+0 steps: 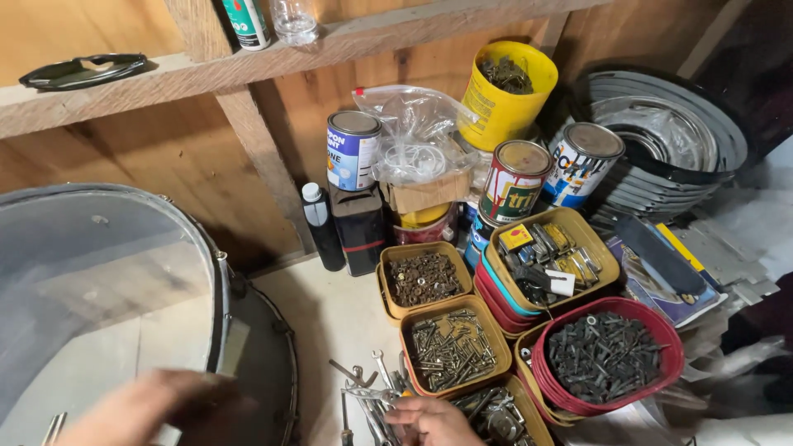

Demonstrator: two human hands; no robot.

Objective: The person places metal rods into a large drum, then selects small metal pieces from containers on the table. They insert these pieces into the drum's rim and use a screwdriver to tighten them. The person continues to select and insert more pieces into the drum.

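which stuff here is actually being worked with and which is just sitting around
In hand:
- right hand at the loose wrenches on the floor
- left hand, blurred, over the drum's rim

Lying about:
- tray of bolts
- tray of rusty nuts
- red tub of dark screws
- paint cans
- yellow bucket
- black bottle

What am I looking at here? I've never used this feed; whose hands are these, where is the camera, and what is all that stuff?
There is one picture, from a camera worn on a person's head, looking down. The blurred left hand hovers over a drum. The right hand touches a pile of wrenches. Nearby sit a tin of bolts, a tin of rusty nuts, a red bowl of dark screws and paint cans. Neither hand clearly holds anything.
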